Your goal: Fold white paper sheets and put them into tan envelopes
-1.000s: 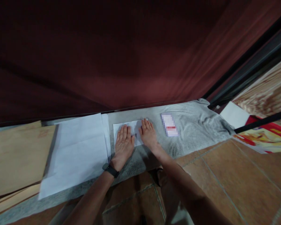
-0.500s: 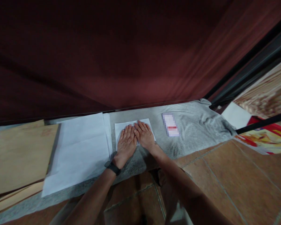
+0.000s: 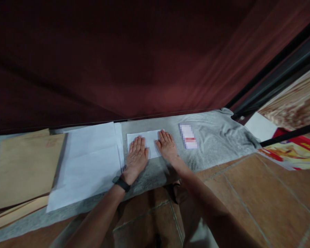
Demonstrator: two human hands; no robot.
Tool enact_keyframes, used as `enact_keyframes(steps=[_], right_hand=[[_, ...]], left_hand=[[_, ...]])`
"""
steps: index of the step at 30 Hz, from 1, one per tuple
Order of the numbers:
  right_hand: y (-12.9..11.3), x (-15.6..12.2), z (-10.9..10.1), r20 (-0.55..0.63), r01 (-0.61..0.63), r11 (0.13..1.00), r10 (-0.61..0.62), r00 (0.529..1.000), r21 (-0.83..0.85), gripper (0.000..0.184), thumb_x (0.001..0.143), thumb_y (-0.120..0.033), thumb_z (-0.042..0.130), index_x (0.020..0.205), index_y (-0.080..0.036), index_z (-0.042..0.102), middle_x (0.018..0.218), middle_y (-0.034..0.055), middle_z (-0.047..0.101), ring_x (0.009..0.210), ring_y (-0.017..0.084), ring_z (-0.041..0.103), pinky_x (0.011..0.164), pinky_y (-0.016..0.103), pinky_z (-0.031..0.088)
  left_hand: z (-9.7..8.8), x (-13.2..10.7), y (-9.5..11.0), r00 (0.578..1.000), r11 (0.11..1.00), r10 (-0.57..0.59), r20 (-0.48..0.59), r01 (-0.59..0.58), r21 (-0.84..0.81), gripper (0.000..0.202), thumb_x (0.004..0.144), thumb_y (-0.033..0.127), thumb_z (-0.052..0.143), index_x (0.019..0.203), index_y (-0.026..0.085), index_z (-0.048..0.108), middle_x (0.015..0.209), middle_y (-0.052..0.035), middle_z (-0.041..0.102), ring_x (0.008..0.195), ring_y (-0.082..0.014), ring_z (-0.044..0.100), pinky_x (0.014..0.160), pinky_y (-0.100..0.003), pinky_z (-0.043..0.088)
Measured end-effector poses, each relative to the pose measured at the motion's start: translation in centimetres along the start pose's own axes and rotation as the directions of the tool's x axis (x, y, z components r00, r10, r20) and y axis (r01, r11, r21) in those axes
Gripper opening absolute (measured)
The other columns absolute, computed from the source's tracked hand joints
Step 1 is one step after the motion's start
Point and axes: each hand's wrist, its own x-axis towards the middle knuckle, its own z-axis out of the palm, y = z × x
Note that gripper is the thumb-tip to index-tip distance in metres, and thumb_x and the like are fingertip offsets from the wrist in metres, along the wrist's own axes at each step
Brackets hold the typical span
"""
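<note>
A small folded white paper (image 3: 152,142) lies on a grey cloth (image 3: 217,137) spread over the floor. My left hand (image 3: 136,156) rests flat on the paper's left part, fingers stretched out, with a black band on the wrist. My right hand (image 3: 167,147) lies flat on the paper's right edge, fingers spread. A strip of bare paper shows between the two hands.
A stack of large white sheets (image 3: 89,162) lies left of the small paper, and brown envelopes (image 3: 23,168) further left. A small blurred card (image 3: 188,136) sits on the cloth to the right. A dark red curtain (image 3: 134,58) hangs behind. Brown floor tiles (image 3: 260,199) are on the right.
Half a second ago my hands lay side by side at the middle of the paper. They have slid apart toward its left and right edges.
</note>
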Motion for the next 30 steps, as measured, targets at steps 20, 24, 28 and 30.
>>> enact_keyframes(steps=[20,24,28,30], right_hand=[[-3.1,-0.3,-0.6,0.085,0.163,0.986,-0.165,0.983,0.037,0.049,0.108,-0.036,0.033,0.152,-0.018,0.044,0.161,0.0104,0.037,0.15,0.024,0.033,0.123,0.046,0.026],[-2.4,-0.5,-0.3,0.062,0.134,0.991,-0.135,0.989,0.018,0.049,0.107,-0.039,0.035,0.152,-0.022,0.044,0.161,0.0081,0.037,0.149,0.025,0.034,0.122,0.045,0.026],[-1.8,-0.5,-0.3,0.056,0.1,0.995,-0.1,0.993,0.004,0.05,0.107,-0.04,0.037,0.153,-0.022,0.043,0.162,0.0084,0.035,0.149,0.026,0.035,0.122,0.045,0.025],[-1.6,-0.5,-0.3,0.057,0.089,0.996,-0.089,0.994,0.0,0.05,0.107,-0.039,0.037,0.153,-0.021,0.043,0.162,0.0088,0.035,0.149,0.026,0.035,0.122,0.045,0.024]], left_hand=[[-0.7,-0.5,1.1,0.992,0.994,0.109,0.057,-0.108,-0.018,0.058,0.098,0.025,0.031,0.154,0.01,0.037,0.159,-0.0133,0.04,0.154,-0.0273,0.023,0.126,-0.052,0.02],[-0.7,-0.6,0.8,0.994,0.996,0.091,0.064,-0.09,-0.022,0.058,0.1,0.03,0.029,0.154,0.011,0.038,0.161,-0.0122,0.038,0.154,-0.0261,0.023,0.126,-0.051,0.019],[-0.9,-0.9,0.6,0.994,0.996,0.094,0.061,-0.093,-0.015,0.058,0.101,0.032,0.028,0.154,0.01,0.038,0.162,-0.0116,0.035,0.154,-0.0255,0.022,0.127,-0.048,0.017],[-1.1,-1.1,0.6,0.994,0.996,0.089,0.063,-0.089,-0.006,0.058,0.101,0.033,0.028,0.154,0.011,0.037,0.162,-0.0113,0.035,0.154,-0.0256,0.023,0.126,-0.048,0.018]])
